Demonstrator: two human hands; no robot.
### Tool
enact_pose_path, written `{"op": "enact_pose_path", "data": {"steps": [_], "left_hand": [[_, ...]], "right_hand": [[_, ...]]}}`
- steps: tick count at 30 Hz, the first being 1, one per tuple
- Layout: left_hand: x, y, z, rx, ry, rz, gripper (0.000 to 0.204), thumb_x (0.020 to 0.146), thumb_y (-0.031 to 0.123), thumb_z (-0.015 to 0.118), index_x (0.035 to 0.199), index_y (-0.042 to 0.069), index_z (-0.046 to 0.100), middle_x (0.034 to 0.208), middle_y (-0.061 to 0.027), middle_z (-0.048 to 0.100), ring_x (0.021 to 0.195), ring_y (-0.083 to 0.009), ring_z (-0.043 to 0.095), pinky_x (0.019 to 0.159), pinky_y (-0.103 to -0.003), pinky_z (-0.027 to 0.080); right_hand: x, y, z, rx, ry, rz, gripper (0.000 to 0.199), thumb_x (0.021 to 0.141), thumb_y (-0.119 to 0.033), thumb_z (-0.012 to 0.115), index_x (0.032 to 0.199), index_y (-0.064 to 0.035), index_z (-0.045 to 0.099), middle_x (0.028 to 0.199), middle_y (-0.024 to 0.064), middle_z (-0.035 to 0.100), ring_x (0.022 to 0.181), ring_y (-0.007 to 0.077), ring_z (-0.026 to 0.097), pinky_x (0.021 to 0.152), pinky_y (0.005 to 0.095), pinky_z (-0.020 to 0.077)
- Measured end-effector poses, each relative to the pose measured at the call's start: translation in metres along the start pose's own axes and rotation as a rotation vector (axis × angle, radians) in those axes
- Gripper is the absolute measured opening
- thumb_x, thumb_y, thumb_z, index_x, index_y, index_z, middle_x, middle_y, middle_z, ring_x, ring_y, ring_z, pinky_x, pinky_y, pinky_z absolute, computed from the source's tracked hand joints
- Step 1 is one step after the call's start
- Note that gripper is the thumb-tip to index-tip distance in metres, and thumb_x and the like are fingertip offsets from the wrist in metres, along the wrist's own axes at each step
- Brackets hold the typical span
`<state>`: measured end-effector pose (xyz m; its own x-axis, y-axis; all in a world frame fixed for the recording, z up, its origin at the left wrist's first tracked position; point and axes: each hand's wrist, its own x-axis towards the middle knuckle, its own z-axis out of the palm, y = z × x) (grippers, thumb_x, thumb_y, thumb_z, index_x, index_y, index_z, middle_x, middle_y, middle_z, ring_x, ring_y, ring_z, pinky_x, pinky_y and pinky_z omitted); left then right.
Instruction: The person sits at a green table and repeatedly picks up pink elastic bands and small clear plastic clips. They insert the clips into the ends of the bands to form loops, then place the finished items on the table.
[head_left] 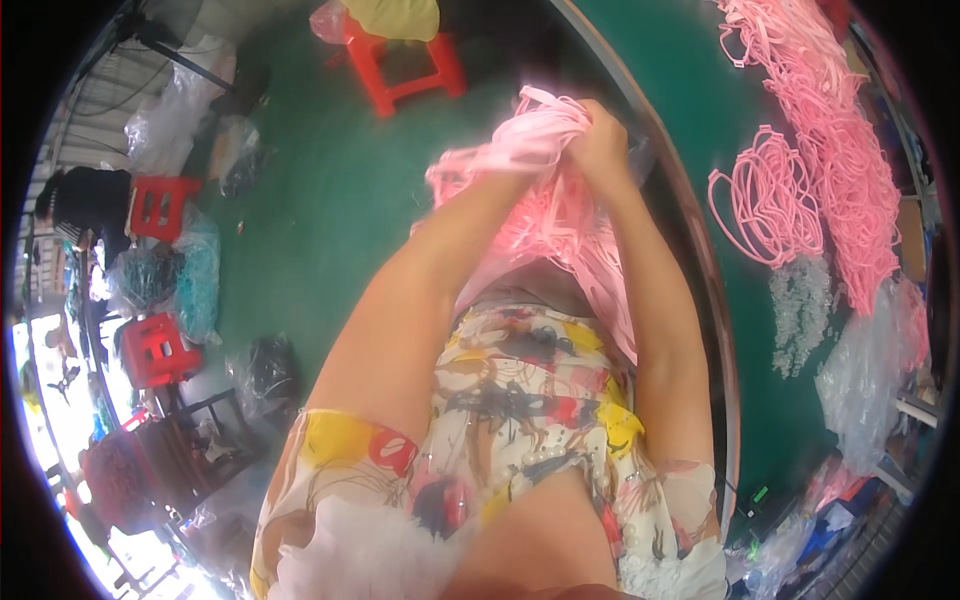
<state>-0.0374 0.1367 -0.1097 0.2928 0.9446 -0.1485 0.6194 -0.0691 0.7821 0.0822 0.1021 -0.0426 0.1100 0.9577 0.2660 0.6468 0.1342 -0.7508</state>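
Observation:
A loose bundle of pink straps (pixel 555 215) hangs in front of my body, its strands trailing down over my lap. My right hand (pixel 600 145) is closed around the bundle's upper end. Some strands lie across my left wrist (pixel 515 185), and my left hand's fingers are hidden among the straps beside my right hand. Motion blurs part of the bundle.
On the green table (pixel 745 400) at right lie a long pink heap of straps (pixel 825 150), a looped pink coil (pixel 765 195) and clear plastic pieces (pixel 800 310). Red stools (pixel 420 80) stand on the green floor (pixel 310 190), with plastic bags (pixel 195 280) at left.

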Motion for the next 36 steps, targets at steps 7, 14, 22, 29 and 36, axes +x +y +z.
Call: {"op": "enact_pose_path", "data": {"steps": [7, 14, 22, 29, 36], "left_hand": [[-0.029, 0.000, 0.008, -0.813, -0.073, -0.040, 0.033, 0.087, 0.008, 0.053, 0.118, -0.001, 0.058, 0.106, -0.0112, 0.065, 0.091, -0.0161, 0.064, 0.071, -0.026, 0.052], [-0.134, 0.062, -0.082, -0.494, -0.379, 0.029, 0.041, 0.088, 0.005, 0.051, 0.128, -0.002, 0.050, 0.130, -0.0149, 0.052, 0.117, -0.0215, 0.051, 0.088, -0.031, 0.049], [-0.144, -0.083, -0.092, -1.358, -0.420, -0.004, 0.027, 0.088, 0.009, 0.056, 0.112, -0.003, 0.060, 0.110, -0.0160, 0.064, 0.103, -0.0253, 0.061, 0.089, -0.039, 0.049], [-0.096, -0.118, 0.047, -0.212, -0.384, -0.168, 0.084, 0.075, 0.048, 0.069, 0.138, 0.003, 0.038, 0.142, -0.0205, 0.038, 0.129, -0.0300, 0.040, 0.106, -0.039, 0.034], [-0.084, -0.111, 0.130, -0.388, -0.737, -0.262, 0.037, 0.087, 0.028, 0.055, 0.119, 0.008, 0.056, 0.123, -0.0182, 0.055, 0.113, -0.0293, 0.053, 0.097, -0.039, 0.042]], "right_hand": [[-0.005, -0.005, -0.002, 0.031, -0.065, 0.108, 0.023, 0.074, -0.018, 0.065, 0.095, -0.0080, 0.067, 0.092, 0.0173, 0.067, 0.089, 0.0352, 0.063, 0.076, 0.0390, 0.0486], [-0.010, 0.010, -0.032, 0.247, 0.040, 0.101, 0.028, 0.071, -0.002, 0.061, 0.099, -0.0007, 0.065, 0.092, 0.0153, 0.068, 0.088, 0.0222, 0.065, 0.079, 0.0310, 0.0486], [-0.068, 0.003, -0.076, 0.559, 0.176, 0.098, 0.041, 0.075, 0.007, 0.053, 0.117, 0.0064, 0.053, 0.110, 0.0142, 0.059, 0.099, 0.0193, 0.059, 0.086, 0.0301, 0.0492], [-0.107, 0.006, -0.123, 0.902, 0.095, 0.285, 0.044, 0.094, -0.023, 0.045, 0.127, 0.0059, 0.045, 0.122, 0.0199, 0.054, 0.109, 0.0240, 0.055, 0.088, 0.0426, 0.0498], [-0.129, 0.014, -0.133, 0.805, 0.157, 0.453, 0.042, 0.094, -0.021, 0.045, 0.126, 0.0049, 0.047, 0.121, 0.0184, 0.055, 0.107, 0.0234, 0.056, 0.087, 0.0418, 0.0501]]}}
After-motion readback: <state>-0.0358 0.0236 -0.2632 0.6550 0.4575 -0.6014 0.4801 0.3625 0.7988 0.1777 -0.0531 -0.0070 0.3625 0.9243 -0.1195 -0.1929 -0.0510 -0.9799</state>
